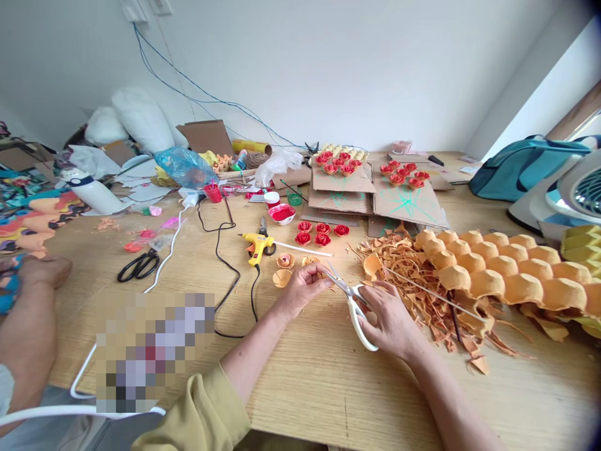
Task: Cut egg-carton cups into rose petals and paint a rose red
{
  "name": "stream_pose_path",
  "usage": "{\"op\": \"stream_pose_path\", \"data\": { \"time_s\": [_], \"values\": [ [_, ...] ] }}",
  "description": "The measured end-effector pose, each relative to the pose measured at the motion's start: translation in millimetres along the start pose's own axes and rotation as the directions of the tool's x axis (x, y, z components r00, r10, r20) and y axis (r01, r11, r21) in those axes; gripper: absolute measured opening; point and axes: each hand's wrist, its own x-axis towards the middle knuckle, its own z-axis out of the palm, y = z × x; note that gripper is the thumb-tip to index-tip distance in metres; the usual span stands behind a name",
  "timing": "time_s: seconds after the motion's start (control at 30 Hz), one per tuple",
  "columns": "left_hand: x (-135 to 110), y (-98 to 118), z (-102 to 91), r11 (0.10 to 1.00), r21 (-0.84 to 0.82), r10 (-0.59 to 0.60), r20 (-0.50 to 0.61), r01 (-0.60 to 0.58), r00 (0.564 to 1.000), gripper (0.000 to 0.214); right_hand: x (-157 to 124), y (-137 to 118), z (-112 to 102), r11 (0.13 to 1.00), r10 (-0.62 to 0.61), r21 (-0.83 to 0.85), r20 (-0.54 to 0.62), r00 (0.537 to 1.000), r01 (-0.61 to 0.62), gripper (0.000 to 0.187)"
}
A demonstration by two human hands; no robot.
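Observation:
My right hand (389,319) grips white-handled scissors (350,299), blades pointing up-left toward my left hand (300,289). My left hand pinches a small orange egg-carton piece (319,271) at the blade tips. Two cut orange cups (284,268) lie just beyond my left hand. A pile of orange carton scraps (413,275) lies right of the scissors, beside a long orange egg carton tray (507,272). Several red painted carton roses (322,233) sit farther back.
A yellow glue gun (257,244) with black cord, black scissors (139,265), a red paint bowl (282,214), cardboard sheets (408,200) bearing more roses, a white fan (577,194) and a teal bag (521,164) stand around. Another person's arm (28,313) rests at left.

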Motion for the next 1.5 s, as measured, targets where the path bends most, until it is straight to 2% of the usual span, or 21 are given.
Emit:
{"op": "stream_pose_path", "data": {
  "time_s": [0.3,0.5,0.77,1.13,1.23,1.37,1.5],
  "values": [
    [1,-5,-3.1,0.997,0.067,0.034,0.053,-0.037,0.998,0.017,0,0,-1,1.000,-0.012,-0.022,0.018,1.000,0.012,0.012],
    [-1,-3,-0.6,0.998,0.067,0.011,0.053,-0.015,0.999,0.015,-1,-1,-1,1.000,-0.017,-0.023,0.019,1.000,0.017,0.015],
    [-1,0,0.1,0.995,0.096,0.004,0.051,-0.009,0.999,0.020,-1,-2,-2,0.999,-0.011,-0.044,0.008,1.000,0.012,0.010],
    [-1,-2,-0.5,0.998,0.055,0.002,0.051,-0.005,0.999,0.017,-2,1,0,0.998,-0.055,-0.026,-0.011,0.998,0.055,0.024],
    [-1,0,0.0,0.999,0.046,-0.002,0.040,0.001,0.999,0.018,-1,2,5,1.000,-0.003,-0.002,-0.038,0.999,0.003,0.025],
    [-1,-5,-3.1,0.999,0.005,-0.040,0.022,0.040,0.999,0.020,0,4,9,0.988,0.141,0.074,-0.130,0.981,-0.132,0.033],
    [-1,-11,-6.6,0.995,-0.043,-0.091,0.040,0.093,0.995,0.021,0,4,6,0.917,0.302,0.304,-0.110,0.947,-0.258,0.033]
  ]
}}
